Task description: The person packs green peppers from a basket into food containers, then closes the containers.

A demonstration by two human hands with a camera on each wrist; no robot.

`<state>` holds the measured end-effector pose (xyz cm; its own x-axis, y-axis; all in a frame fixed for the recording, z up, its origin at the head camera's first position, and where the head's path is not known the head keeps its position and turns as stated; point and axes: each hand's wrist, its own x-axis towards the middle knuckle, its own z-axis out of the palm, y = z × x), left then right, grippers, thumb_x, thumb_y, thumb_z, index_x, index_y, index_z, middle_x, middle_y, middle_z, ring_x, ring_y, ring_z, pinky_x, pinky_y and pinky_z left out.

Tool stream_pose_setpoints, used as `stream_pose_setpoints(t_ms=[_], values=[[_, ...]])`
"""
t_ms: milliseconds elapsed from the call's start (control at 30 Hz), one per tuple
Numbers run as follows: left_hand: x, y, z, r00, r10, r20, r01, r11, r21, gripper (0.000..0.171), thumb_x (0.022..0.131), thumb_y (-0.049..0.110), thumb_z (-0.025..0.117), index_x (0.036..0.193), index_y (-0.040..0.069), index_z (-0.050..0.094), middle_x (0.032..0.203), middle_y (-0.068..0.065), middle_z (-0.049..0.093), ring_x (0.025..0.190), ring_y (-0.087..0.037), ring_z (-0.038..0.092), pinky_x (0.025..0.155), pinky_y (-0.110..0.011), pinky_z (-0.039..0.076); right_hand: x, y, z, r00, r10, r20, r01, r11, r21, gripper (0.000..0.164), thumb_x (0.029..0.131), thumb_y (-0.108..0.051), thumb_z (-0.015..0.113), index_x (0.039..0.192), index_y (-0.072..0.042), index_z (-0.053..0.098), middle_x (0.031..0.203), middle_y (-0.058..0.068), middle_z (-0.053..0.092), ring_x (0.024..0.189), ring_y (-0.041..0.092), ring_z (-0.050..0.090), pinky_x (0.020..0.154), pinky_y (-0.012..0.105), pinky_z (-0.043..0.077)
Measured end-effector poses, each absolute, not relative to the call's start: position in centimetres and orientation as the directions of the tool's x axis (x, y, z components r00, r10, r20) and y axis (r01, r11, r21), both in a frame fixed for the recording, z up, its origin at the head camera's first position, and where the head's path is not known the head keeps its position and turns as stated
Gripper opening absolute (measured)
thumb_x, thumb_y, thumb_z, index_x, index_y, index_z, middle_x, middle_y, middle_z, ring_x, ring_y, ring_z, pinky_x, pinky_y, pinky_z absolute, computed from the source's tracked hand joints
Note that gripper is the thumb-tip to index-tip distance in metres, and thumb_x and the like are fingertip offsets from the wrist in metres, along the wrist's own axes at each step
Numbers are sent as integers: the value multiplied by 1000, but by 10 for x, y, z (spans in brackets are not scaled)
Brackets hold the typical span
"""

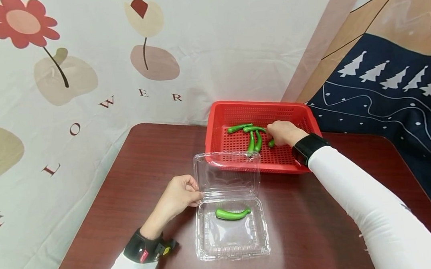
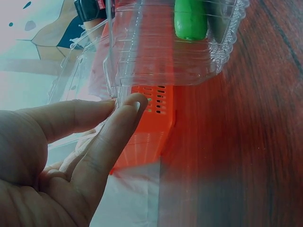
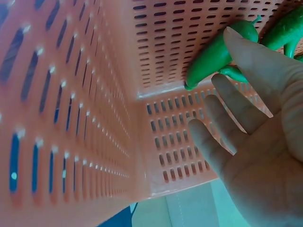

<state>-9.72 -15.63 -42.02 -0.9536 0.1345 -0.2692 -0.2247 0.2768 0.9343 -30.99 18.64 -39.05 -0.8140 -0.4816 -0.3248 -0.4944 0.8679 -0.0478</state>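
A clear plastic clamshell box (image 1: 265,240) stands on the table with its lid raised and leaning towards the basket. One green chili pepper (image 1: 233,214) lies crosswise in its base. At the box's left hinge corner, my left hand (image 1: 178,194) pinches the plastic between thumb and forefinger. My right hand (image 1: 282,132) is inside the red basket (image 1: 209,128), at its right side. In the right wrist view its thumb lies against a green chili pepper (image 3: 210,61), while the other fingers spread out beside it, not closed round it.
Several more green chili peppers (image 1: 239,128) lie in the basket, left of my right hand. The box's raised lid (image 1: 226,172) overlaps the basket's front rim in the head view. A flower-print cloth (image 1: 233,49) and a dark tree-print cloth (image 1: 380,103) hang behind the brown table (image 1: 155,153).
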Motion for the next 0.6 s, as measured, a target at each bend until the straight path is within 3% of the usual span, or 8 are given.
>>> stream_pose_setpoints(t_ms=[133, 267, 600], values=[[-97, -157, -419, -954, 137, -266, -221, 276, 936, 19, 84, -11, 77, 85, -3, 59, 71, -15, 72, 64, -19, 72, 65, -35, 67, -311, 186, -395, -810, -486, -327, -499, 865, -50, 16, 88, -2, 78, 77, -8, 68, 70, 5, 53, 72, 25, 50, 64, 34, 42], [-95, -158, -416, -957, 143, -254, -208, 275, 939, 20, 83, -10, 78, 86, -3, 59, 72, -15, 71, 64, -19, 72, 65, -36, 67, -311, 186, -397, -811, -489, -322, -507, 861, -31, 23, 89, -3, 77, 72, -9, 63, 66, 4, 48, 69, 24, 49, 62, 34, 41], [-96, -159, -416, -957, 130, -261, -217, 278, 936, 20, 83, -10, 78, 85, -3, 59, 71, -15, 71, 65, -21, 73, 64, -36, 67, -312, 187, -388, -809, -503, -305, -506, 859, -75, 12, 82, -2, 84, 88, -7, 75, 75, 5, 66, 74, 26, 57, 69, 37, 57]])
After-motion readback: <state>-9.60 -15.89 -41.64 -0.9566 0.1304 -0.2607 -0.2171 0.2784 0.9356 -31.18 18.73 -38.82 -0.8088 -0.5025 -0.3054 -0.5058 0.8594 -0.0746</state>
